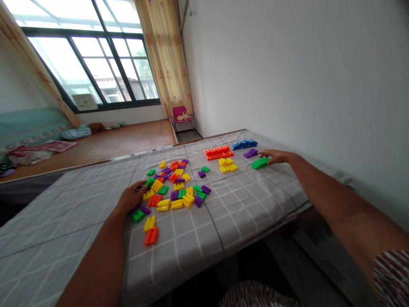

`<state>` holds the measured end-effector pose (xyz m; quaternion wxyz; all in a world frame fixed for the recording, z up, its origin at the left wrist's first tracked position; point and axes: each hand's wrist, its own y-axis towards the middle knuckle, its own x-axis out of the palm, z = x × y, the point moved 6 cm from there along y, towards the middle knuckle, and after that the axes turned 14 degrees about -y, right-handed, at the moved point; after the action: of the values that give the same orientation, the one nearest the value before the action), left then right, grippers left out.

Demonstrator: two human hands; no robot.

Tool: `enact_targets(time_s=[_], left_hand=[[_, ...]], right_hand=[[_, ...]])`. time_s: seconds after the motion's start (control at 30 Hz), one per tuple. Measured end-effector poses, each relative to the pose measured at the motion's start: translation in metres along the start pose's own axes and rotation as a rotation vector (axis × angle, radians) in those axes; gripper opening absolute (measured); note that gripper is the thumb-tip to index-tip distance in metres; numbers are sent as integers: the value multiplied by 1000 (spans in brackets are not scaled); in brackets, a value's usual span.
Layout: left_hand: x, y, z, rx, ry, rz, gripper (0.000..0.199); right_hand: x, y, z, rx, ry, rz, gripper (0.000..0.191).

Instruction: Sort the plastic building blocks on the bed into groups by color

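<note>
My left hand (132, 196) is at the left edge of a loose pile of small coloured pieces, its fingertips by a green piece (150, 182); whether it grips that piece is not clear. My right hand (276, 156) reaches in from the right, its fingers at the right end of a green group (260, 163) and close to a purple group (251, 153). Behind these lies a row of blue pieces (244, 144). Orange pieces (219, 152) are lined up to the left, with yellow pieces (228, 165) in front of them.
A grey checked cloth (198, 230) covers the surface under the pieces. One yellow pair and an orange pair (151, 236) lie nearest its front edge. A white wall (287, 76) rises along the right. Further back are a wooden platform (143, 134), a pink chair (179, 113) and a window.
</note>
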<state>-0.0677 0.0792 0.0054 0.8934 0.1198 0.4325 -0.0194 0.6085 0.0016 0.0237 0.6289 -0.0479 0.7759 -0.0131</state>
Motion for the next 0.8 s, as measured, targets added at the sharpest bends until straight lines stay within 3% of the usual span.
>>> enact_targets(time_s=[0.1, 0.2, 0.37, 0.53, 0.67, 0.8], left_hand=[[0, -2, 4, -1, -13, 1, 49], [2, -2, 5, 11, -9, 8, 45], [2, -3, 3, 81, -25, 108, 39], [1, -4, 3, 118, -75, 152, 37], [2, -3, 5, 119, -91, 147, 35], [3, -5, 7, 124, -102, 137, 35]], right_hand=[[-17, 6, -14, 31, -111, 94, 67], [-24, 22, -68, -40, -178, 249, 50], [16, 44, -218, -373, -146, 213, 31], [48, 36, -347, -674, -94, 217, 28], [61, 28, -419, -859, -93, 158, 32], [82, 37, -460, -758, -261, 122, 26]])
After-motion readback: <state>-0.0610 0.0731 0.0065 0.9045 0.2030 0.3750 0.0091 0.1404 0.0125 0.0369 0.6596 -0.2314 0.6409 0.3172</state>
